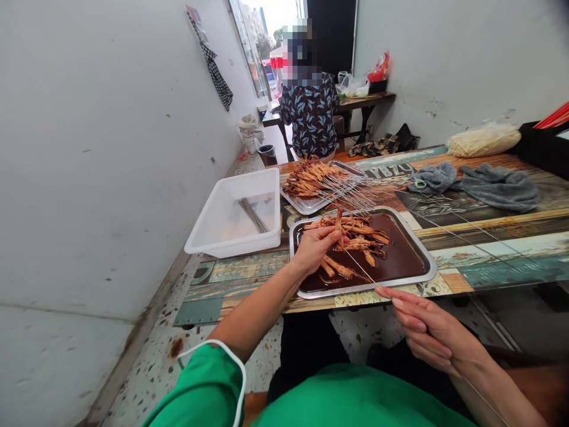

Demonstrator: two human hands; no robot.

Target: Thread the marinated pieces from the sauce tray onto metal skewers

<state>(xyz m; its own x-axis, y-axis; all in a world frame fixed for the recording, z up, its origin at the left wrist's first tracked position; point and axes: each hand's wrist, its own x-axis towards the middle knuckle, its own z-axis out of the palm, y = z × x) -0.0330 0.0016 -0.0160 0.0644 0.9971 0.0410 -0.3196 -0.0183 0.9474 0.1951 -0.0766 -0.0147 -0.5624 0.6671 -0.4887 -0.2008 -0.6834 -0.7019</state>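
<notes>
My left hand (315, 249) is closed around a brown, glossy poultry foot (338, 220) above a metal tray (427, 274). In that tray, more poultry feet (362, 244) lie in dark brown sauce (402, 249). A long thin metal skewer (359, 265) runs from the foot to my right hand (427, 326), whose fingers pinch it near the table's front edge. Its other end passes back below my right wrist. Whether the tip is inside the foot is hidden by my left fingers. Behind the tray, a second tray (306, 206) bears a heap of skewered feet (311, 178), their metal ends pointing right.
A white plastic tub (208, 228) with several skewers (252, 214) stands at left. Loose skewers (471, 231) and grey cloths (498, 187) lie on the patterned table (511, 261) at right. A bag of pale food (483, 140) sits behind. Another person (309, 115) sits at a farther table.
</notes>
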